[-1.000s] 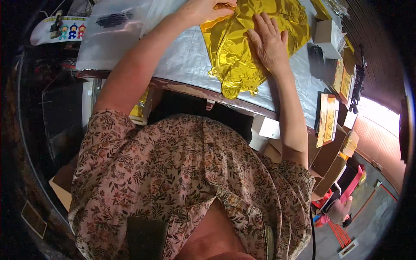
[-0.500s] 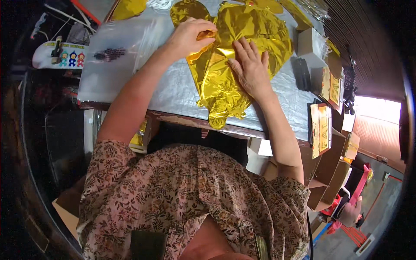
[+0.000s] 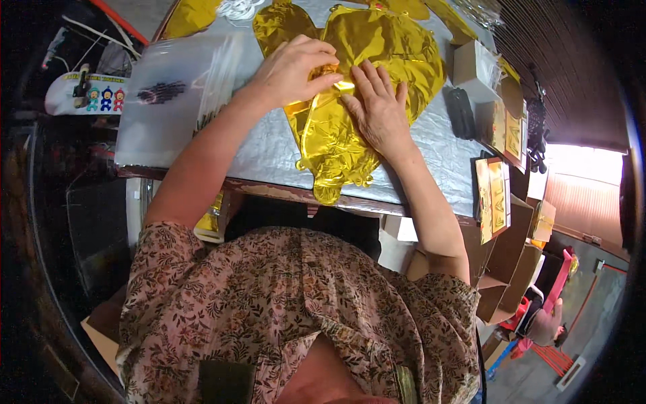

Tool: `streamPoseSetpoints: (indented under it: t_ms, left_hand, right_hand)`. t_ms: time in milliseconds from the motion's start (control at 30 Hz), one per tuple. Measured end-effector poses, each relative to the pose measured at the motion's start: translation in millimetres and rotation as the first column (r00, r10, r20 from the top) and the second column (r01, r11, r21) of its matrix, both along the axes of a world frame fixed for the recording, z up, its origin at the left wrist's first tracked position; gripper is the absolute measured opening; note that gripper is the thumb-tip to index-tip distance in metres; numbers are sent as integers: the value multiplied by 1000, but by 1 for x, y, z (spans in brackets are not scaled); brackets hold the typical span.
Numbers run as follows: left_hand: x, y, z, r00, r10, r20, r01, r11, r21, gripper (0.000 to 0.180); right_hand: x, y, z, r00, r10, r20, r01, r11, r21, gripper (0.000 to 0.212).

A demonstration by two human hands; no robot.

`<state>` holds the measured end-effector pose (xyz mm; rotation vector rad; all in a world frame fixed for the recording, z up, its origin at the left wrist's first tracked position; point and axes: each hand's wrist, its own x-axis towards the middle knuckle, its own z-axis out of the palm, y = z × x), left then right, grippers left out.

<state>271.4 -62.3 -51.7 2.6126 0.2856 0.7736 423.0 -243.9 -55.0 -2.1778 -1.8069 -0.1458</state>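
A flat, crinkled gold foil balloon [image 3: 336, 145] lies on the table, its narrow tip hanging over the front edge. At its left side my left hand [image 3: 286, 74] is closed, with fingers curled and thumb reaching right over a folded, shiny part of the foil. Exactly how the fingertips grip the fold is hidden behind the hand. Just to the right, my right hand [image 3: 379, 114] lies flat on the balloon, fingers stretched and pressing on the foil.
Clear plastic bags [image 3: 145, 128] lie on the left of the silvery-covered table [image 3: 259, 145]. White string [image 3: 239, 9] is at the back. On the right are a white box [image 3: 474, 74], a black case [image 3: 460, 113] and a printed carton [image 3: 496, 198]. Another person [image 3: 544, 326] is far right.
My left hand has tilted over more, its thumb now extended to the right, closer to my right hand. The right hand stays flat on the foil. The whole view has shifted slightly.
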Motion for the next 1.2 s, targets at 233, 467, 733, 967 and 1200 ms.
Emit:
streamPoseSetpoints:
  t_ms: [233,467,733,967,1200]
  left_hand:
    - [-1,2,-3,1000,-25,12,25,999,29,31]
    - [-1,3,-5,999,-27,30,26,999,18,31]
    - [-1,4,-4,999,-36,21,36,999,-3,31]
    - [-2,4,-3,999,-37,25,38,999,-19,31]
    - [-2,2,-3,999,-46,19,47,998,-52,31]
  right_hand:
    - [0,-1,-2,1000,13,-19,-13,1000,20,62]
    - [-1,-1,-2,1000,7,-23,-7,1000,29,63]
    - [-1,0,-1,1000,21,0,-21,1000,0,63]
    - [-2,0,1,1000,21,-6,-21,999,-25,60]
    - [-3,-2,-2,1000,17,-9,-17,1000,-8,60]
